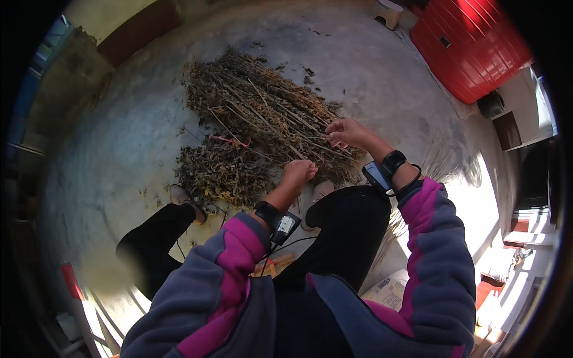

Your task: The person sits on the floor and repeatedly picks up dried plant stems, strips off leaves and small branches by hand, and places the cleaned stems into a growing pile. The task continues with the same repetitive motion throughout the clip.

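Note:
A large heap of dried plant stalks with brown, crumpled leaves lies on the concrete floor before me. Beside it, nearer my feet, is a smaller pile of dry leaves. A thin stalk runs from the heap to my left hand, whose fingers are closed around its end. At the right edge of the heap, my right hand is over the stalk ends with fingers bent; whether it grips a stalk cannot be told. A red strip lies across the leaves between the two piles.
My shoes are close to the leaf pile. A big red ribbed container stands at the upper right, with a small stool near it. Bare thin stalks lie right of my leg, by a printed sack.

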The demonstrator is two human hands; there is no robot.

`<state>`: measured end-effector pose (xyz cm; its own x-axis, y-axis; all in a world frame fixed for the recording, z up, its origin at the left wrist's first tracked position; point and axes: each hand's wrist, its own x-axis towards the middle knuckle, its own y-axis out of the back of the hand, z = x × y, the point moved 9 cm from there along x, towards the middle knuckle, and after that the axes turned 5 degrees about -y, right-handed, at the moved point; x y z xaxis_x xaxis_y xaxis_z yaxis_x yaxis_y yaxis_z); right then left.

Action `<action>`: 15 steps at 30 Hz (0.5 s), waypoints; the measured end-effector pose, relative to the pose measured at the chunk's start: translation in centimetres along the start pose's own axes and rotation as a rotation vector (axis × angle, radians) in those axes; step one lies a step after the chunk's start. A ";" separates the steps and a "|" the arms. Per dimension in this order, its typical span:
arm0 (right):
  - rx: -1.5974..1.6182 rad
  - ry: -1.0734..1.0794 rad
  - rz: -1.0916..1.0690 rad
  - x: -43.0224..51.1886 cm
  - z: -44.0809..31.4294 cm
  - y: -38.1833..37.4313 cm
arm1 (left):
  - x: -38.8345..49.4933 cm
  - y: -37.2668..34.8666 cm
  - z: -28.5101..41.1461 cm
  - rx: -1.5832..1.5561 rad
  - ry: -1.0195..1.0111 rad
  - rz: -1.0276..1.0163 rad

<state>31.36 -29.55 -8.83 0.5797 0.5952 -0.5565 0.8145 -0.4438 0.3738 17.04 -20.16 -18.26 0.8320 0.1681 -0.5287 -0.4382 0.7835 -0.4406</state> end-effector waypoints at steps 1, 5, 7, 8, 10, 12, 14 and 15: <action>0.002 0.020 -0.058 1.4 0.2 -1.3 | 0.9 2.2 -1.8 -0.063 0.080 0.059; 0.001 -0.023 -0.176 6.0 3.2 -5.6 | 3.9 6.8 -5.8 -0.177 0.183 0.110; -0.121 -0.042 -0.259 7.6 4.9 -7.2 | 5.1 7.4 -6.5 -0.195 0.217 0.079; -0.092 -0.116 -0.260 8.3 6.2 -7.8 | 5.5 7.5 -6.9 -0.211 0.239 0.087; -0.094 -0.143 -0.264 9.4 7.7 -8.8 | 6.8 7.3 -6.8 -0.241 0.258 0.100; -0.112 -0.194 -0.290 10.9 8.7 -9.8 | 7.8 6.8 -6.2 -0.170 0.264 0.088; -0.096 -0.296 -0.339 11.7 10.3 -11.1 | 8.5 6.4 -5.8 -0.058 0.269 0.074; -0.045 -0.322 -0.319 12.1 10.7 -11.8 | 8.8 6.3 -5.5 -0.034 0.258 0.087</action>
<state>28.50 -24.32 -27.91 0.2687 0.4557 -0.8486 0.9553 -0.2388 0.1742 19.76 -17.03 -29.68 0.6787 0.0721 -0.7309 -0.5187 0.7516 -0.4075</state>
